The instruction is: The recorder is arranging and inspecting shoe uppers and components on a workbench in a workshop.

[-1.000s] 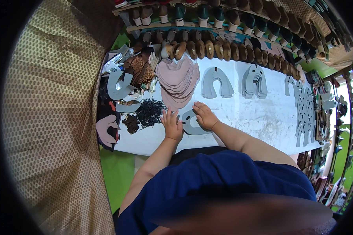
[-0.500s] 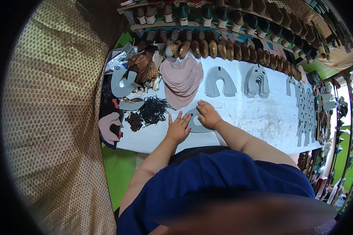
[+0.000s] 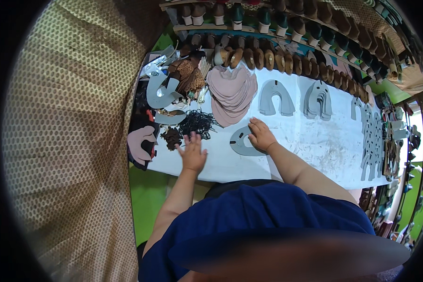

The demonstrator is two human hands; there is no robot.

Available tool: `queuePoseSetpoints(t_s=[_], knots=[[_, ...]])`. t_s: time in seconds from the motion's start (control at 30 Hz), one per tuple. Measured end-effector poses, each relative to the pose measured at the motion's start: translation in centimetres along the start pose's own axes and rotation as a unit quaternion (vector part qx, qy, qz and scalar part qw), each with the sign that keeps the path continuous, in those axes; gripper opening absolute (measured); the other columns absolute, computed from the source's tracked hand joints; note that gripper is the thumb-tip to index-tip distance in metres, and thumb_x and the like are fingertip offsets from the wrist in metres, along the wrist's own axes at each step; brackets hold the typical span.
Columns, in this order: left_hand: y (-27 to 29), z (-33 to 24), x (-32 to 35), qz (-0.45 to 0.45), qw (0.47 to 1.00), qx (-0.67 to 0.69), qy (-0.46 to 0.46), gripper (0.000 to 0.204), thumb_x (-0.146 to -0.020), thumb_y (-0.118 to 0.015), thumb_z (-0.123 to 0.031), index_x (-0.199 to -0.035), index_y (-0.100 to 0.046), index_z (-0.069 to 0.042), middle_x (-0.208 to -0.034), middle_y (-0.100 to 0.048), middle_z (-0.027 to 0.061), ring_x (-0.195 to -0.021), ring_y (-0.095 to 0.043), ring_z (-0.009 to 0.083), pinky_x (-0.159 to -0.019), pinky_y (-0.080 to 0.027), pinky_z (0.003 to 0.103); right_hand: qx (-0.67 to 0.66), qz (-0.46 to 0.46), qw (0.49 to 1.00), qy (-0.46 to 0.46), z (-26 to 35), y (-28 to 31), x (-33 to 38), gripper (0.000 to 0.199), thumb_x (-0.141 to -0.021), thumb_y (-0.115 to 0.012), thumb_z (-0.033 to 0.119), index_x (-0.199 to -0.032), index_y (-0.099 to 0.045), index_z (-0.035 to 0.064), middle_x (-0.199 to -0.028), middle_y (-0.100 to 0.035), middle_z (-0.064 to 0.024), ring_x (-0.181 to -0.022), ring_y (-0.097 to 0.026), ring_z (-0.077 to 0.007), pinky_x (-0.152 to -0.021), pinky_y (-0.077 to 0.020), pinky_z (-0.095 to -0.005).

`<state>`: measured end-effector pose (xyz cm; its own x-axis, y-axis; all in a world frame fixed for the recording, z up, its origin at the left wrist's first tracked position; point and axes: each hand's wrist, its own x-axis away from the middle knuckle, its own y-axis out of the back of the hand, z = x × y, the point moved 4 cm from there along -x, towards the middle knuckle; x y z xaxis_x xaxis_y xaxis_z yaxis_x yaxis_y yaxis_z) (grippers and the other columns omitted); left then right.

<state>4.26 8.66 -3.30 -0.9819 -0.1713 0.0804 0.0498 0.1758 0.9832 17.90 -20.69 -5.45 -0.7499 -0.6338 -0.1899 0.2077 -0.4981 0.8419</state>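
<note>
A grey horseshoe-shaped piece (image 3: 239, 148) is lying flat in the near half of the white worktop (image 3: 296, 150), slightly left of the middle of its length. Its rounded bend is pointing toward the left edge; one arm is running roughly along the near edge, and the other is partly hiding under the right hand (image 3: 263, 135). Two small dark marks are showing near the bend, and the white surface is showing through the curved opening.

The right hand is resting over the piece with fingers extended toward the far edge, loose rather than clenched. The left hand (image 3: 191, 154) is spreading its fingers toward the left half of the far edge, holding nothing visible. Its fingertips are overlapping the tangled black strands (image 3: 197, 124) in view, close to the dark brown scraps (image 3: 172, 137); whether they are touching, I cannot tell.

Open room is lying between the left hand and the piece, and a strip is running between the piece and the near edge. A broader stretch is reaching rightward to the slim grey cutouts (image 3: 372, 141) lining the right edge. Toward the far edge, the pink stack (image 3: 232, 101) and two stacks of grey arches (image 3: 267, 102) are bounding the room.
</note>
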Motion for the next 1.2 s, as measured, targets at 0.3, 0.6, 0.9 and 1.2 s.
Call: queuePoseSetpoints(t_s=[0.3,0.6,0.9,1.2], knots=[[3.4,11.9,3.3,-0.183,0.963,0.016,0.196,0.033,-0.087,-0.065,-0.030,-0.117,-0.073,-0.021,-0.164,-0.019,0.0131,-0.151,-0.006,0.0437,-0.111,0.001,0.072,0.004,-0.013,1.000,-0.011,0.3,0.0,-0.1,0.050,-0.085,-0.066,0.024,-0.128,-0.057,0.0012,-0.142,-0.050,-0.0176,-0.136,-0.043,-0.0350,-0.115,-0.0339,-0.0437],[4.4,11.5,1.6,-0.141,0.980,0.025,0.140,0.030,-0.075,-0.078,-0.036,-0.103,-0.078,-0.025,-0.164,-0.022,0.0112,-0.151,-0.007,0.0416,-0.113,-0.005,0.070,0.004,-0.016,0.999,-0.031,0.7,0.1,-0.2,0.051,-0.084,-0.067,0.021,-0.129,-0.056,0.0014,-0.141,-0.051,-0.0162,-0.136,-0.044,-0.0340,-0.115,-0.0341,-0.0425],[4.9,12.4,1.0,-0.166,0.978,0.053,0.112,0.011,-0.076,-0.077,-0.030,-0.084,-0.079,-0.021,-0.162,-0.026,0.0120,-0.150,-0.014,0.0427,-0.113,-0.003,0.071,0.048,-0.033,0.998,-0.036,0.9,-0.1,-0.2,0.050,-0.084,-0.067,0.021,-0.129,-0.056,0.0020,-0.142,-0.050,-0.0164,-0.136,-0.043,-0.0338,-0.114,-0.0349,-0.0424],[8.8,12.8,2.8,-0.194,0.970,0.108,0.094,0.009,-0.076,-0.077,-0.025,-0.084,-0.079,-0.021,-0.162,-0.026,0.0133,-0.150,-0.013,0.0444,-0.115,-0.005,0.068,0.109,-0.043,0.993,-0.025,1.0,-1.2,-0.2,0.049,-0.085,-0.066,0.020,-0.131,-0.056,0.0072,-0.143,-0.049,-0.0148,-0.136,-0.043,-0.0335,-0.113,-0.0338,-0.0510]])
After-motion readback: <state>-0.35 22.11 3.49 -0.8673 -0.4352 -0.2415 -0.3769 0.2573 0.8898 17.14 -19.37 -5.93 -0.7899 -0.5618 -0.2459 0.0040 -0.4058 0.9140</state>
